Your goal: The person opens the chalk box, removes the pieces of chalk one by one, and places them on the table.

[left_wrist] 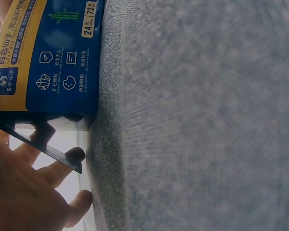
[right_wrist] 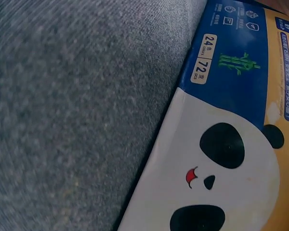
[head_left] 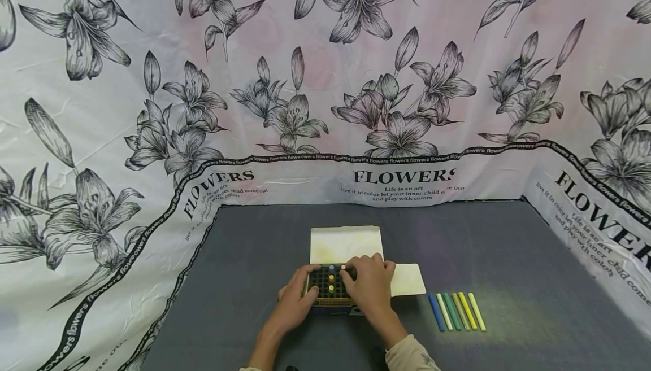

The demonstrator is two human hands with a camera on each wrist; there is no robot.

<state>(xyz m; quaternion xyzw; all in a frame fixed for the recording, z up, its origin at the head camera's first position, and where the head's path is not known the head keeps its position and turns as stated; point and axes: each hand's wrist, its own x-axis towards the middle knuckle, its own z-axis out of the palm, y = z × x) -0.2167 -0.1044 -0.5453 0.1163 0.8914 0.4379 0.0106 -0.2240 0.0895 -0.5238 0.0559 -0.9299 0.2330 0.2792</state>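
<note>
A blue and yellow chalk box [head_left: 329,301] [left_wrist: 48,57] [right_wrist: 241,120] stands open on the grey mat [head_left: 508,258], showing a black grid insert [head_left: 325,282] with a few coloured chalk ends in its holes. My left hand [head_left: 297,295] [left_wrist: 24,192] grips the box's left side. Over the box's right part lies my right hand [head_left: 368,283], its fingertips curled down onto a pink chalk end [head_left: 343,267] at the far edge of the grid. In the right wrist view only the box's panda side shows.
Several loose chalk sticks [head_left: 456,311], blue, white, green and yellow, lie side by side to the right of the box. The box's pale lid flap [head_left: 346,244] and side flap [head_left: 408,279] lie flat. A flower-printed cloth [head_left: 325,77] walls the back and sides.
</note>
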